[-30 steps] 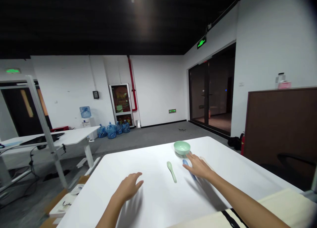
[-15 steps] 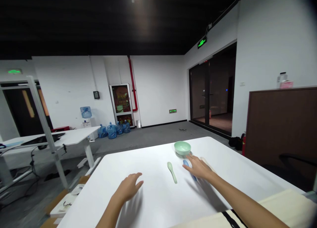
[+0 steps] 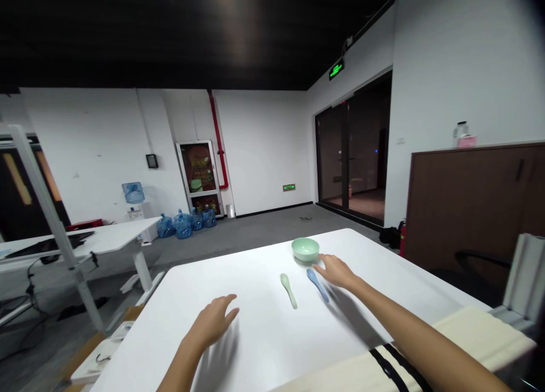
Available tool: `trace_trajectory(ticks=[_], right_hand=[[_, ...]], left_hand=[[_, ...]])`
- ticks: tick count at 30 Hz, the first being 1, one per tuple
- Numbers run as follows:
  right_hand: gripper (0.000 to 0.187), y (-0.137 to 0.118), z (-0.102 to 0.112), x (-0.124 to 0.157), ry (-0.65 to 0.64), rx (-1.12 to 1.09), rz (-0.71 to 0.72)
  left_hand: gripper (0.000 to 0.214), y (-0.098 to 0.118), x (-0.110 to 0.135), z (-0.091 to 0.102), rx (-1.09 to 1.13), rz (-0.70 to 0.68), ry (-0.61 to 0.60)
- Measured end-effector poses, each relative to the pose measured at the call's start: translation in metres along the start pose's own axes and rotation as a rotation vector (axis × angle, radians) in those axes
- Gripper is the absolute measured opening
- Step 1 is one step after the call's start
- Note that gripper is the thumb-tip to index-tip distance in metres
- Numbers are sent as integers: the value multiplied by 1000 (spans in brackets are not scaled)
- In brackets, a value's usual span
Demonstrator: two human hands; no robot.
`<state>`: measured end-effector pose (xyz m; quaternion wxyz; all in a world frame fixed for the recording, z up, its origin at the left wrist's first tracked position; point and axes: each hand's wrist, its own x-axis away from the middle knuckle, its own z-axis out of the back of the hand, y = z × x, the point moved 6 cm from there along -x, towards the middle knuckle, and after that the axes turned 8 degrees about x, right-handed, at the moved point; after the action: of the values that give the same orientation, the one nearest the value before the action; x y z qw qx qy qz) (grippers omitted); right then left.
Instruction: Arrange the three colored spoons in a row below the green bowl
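On the white table (image 3: 264,346) stand a pale green bowl (image 3: 305,249), a green spoon (image 3: 289,290) and a blue spoon (image 3: 318,284). My right hand (image 3: 338,271) lies with fingers stretched out just right of the blue spoon and below the bowl, holding nothing. My left hand (image 3: 210,323) rests flat on the table at the near left, fingers apart, well left of the green spoon.
A cream cloth with black stripes (image 3: 409,358) lies at the table's near right corner. A brown cabinet (image 3: 472,199) and a dark chair (image 3: 472,267) stand to the right. Another white desk (image 3: 85,239) and several water bottles (image 3: 183,223) are at the left and back.
My right hand has lifted off the blue spoon and shifted to its right, so the spoon lies fully uncovered. The camera has turned slightly right. My left hand stays flat.
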<state>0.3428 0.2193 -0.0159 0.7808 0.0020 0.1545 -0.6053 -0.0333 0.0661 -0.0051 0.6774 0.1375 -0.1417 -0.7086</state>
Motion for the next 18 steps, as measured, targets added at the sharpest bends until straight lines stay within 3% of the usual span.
trace_trajectory(ticks=[6, 11, 18], right_hand=[[42, 62, -6, -24, -35, 123, -160], [41, 109, -31, -17, -124, 165, -325], [37, 145, -64, -8, -224, 121, -406]], left_hand=[[56, 0, 0, -1, -1, -1, -13], [56, -1, 0, -1, -1, 8, -10], [56, 1, 1, 0, -6, 18, -24]])
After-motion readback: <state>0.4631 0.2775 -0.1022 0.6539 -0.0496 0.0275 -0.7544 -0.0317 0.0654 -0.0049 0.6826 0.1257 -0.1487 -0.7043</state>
